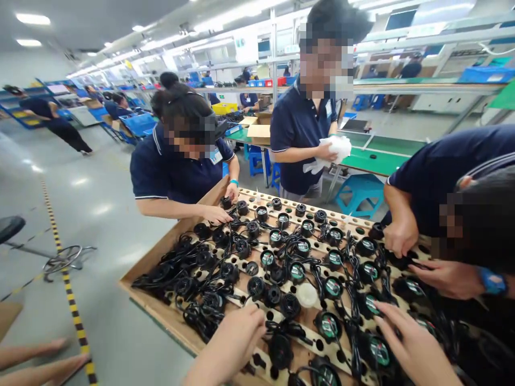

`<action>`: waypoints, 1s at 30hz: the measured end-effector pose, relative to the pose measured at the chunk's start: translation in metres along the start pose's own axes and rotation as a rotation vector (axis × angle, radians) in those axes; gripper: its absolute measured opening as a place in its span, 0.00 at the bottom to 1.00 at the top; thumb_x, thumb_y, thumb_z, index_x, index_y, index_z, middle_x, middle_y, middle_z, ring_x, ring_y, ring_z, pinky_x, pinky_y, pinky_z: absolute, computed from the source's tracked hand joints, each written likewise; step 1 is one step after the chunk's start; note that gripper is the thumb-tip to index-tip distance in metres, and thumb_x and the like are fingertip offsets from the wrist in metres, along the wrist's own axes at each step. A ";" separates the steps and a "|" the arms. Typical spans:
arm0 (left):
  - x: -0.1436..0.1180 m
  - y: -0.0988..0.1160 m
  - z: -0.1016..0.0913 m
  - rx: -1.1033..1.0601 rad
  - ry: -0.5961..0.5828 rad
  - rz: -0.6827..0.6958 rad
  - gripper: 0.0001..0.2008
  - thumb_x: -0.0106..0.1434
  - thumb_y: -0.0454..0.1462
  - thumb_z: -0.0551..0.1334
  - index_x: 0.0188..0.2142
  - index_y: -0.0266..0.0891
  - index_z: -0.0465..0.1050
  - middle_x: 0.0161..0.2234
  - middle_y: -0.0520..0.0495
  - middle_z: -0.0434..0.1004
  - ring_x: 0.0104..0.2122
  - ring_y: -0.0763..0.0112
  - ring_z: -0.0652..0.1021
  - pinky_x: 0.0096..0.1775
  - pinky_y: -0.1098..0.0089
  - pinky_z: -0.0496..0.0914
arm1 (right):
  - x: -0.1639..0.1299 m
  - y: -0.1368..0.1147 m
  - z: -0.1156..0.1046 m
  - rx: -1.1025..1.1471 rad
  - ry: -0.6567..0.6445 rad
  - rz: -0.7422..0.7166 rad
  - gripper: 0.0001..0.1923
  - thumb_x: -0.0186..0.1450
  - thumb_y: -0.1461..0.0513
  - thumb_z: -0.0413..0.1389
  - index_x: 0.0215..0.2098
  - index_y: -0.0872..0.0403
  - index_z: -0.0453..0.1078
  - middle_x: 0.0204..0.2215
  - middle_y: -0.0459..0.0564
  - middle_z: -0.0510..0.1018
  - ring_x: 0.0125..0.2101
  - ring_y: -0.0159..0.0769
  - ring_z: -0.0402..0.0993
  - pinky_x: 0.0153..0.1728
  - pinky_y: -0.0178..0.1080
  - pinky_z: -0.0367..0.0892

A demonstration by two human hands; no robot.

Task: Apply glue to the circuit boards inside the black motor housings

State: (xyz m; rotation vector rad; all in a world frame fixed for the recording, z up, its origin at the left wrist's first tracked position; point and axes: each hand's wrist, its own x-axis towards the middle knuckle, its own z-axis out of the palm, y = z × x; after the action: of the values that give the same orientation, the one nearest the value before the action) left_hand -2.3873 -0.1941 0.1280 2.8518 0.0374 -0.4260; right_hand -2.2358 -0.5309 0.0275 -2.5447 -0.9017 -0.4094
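A: Nearest the camera, what are the wearer's hands doing?

B: The left hand (235, 335) lies knuckles up at the near edge of the wooden tray (169, 316), fingers curled down among the black cables (201, 313); whether it grips one cannot be told. Just beyond its fingertips sits a black round part (280, 351).

A: And the other?

B: The right hand (406, 343) is spread wide and holds nothing; its fingertips rest on a green-labelled round unit (379, 351) toward the tray's near right corner.

A: What lies mid-tray?

B: Rows of holes, many seated with black units showing green labels, such as one (333, 288) in the middle. A single white disc (308, 294) sits among them, just left of that unit. Loose cables pile up along the left edge.

A: Who else is at the tray?

B: On the right edge a person in a navy shirt bends in, one hand (400, 236) down on the parts and another, with a blue wristband (491, 281), flat over them. At the far left corner, a second person's hand (217, 215) touches a black unit.

A: Farther back?

B: A third person stands past the far edge holding white cloth (336, 150), with a green worktop (378, 161) and blue stool (360, 193) behind.
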 end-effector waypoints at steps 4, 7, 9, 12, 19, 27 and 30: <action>0.042 -0.040 -0.002 0.104 0.134 -0.041 0.09 0.67 0.32 0.52 0.34 0.38 0.69 0.35 0.48 0.73 0.35 0.69 0.75 0.36 0.71 0.67 | 0.067 -0.095 0.019 0.080 -0.150 -0.043 0.12 0.67 0.62 0.49 0.44 0.53 0.72 0.39 0.50 0.81 0.36 0.34 0.79 0.36 0.34 0.75; 0.096 -0.052 0.008 0.219 0.141 0.159 0.07 0.65 0.29 0.55 0.39 0.37 0.71 0.37 0.47 0.74 0.39 0.67 0.74 0.38 0.70 0.67 | 0.086 -0.146 0.030 0.112 -0.240 -0.068 0.13 0.67 0.66 0.48 0.45 0.53 0.72 0.39 0.51 0.80 0.37 0.34 0.78 0.38 0.36 0.74; 0.129 -0.050 0.019 0.230 0.124 0.233 0.07 0.64 0.31 0.57 0.40 0.35 0.71 0.38 0.44 0.75 0.42 0.64 0.73 0.43 0.65 0.66 | 0.082 -0.162 0.036 0.123 -0.302 -0.033 0.13 0.66 0.66 0.48 0.44 0.52 0.72 0.36 0.50 0.81 0.35 0.35 0.78 0.37 0.36 0.74; 0.157 -0.043 0.034 0.253 0.105 0.294 0.06 0.62 0.33 0.61 0.37 0.32 0.73 0.37 0.40 0.75 0.44 0.59 0.72 0.50 0.57 0.63 | 0.056 -0.163 0.040 0.134 -0.350 0.047 0.12 0.67 0.64 0.48 0.41 0.52 0.73 0.32 0.49 0.81 0.31 0.36 0.79 0.32 0.35 0.74; 0.170 -0.034 0.030 0.289 0.178 0.342 0.06 0.62 0.29 0.58 0.33 0.34 0.74 0.35 0.42 0.75 0.42 0.60 0.71 0.49 0.52 0.60 | 0.018 -0.115 0.033 0.279 -0.274 0.207 0.11 0.65 0.61 0.49 0.38 0.50 0.75 0.34 0.49 0.82 0.34 0.36 0.79 0.34 0.33 0.73; 0.129 -0.037 -0.004 -0.158 0.726 0.287 0.11 0.66 0.31 0.54 0.39 0.44 0.75 0.33 0.50 0.75 0.36 0.68 0.72 0.45 0.60 0.61 | 0.189 -0.003 0.072 0.270 0.056 0.615 0.11 0.65 0.61 0.53 0.43 0.58 0.70 0.38 0.54 0.75 0.36 0.38 0.74 0.42 0.46 0.70; 0.084 -0.070 0.000 -0.185 0.819 0.193 0.08 0.65 0.35 0.58 0.42 0.45 0.74 0.33 0.51 0.76 0.35 0.70 0.74 0.43 0.66 0.65 | 0.232 0.034 0.093 0.294 0.053 0.721 0.15 0.66 0.56 0.54 0.47 0.57 0.67 0.43 0.51 0.74 0.39 0.36 0.73 0.39 0.43 0.71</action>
State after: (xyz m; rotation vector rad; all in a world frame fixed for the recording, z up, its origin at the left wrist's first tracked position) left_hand -2.3111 -0.1275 0.0857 2.6064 -0.0436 0.7473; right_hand -2.0273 -0.3888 0.0297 -2.3610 0.0151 -0.1048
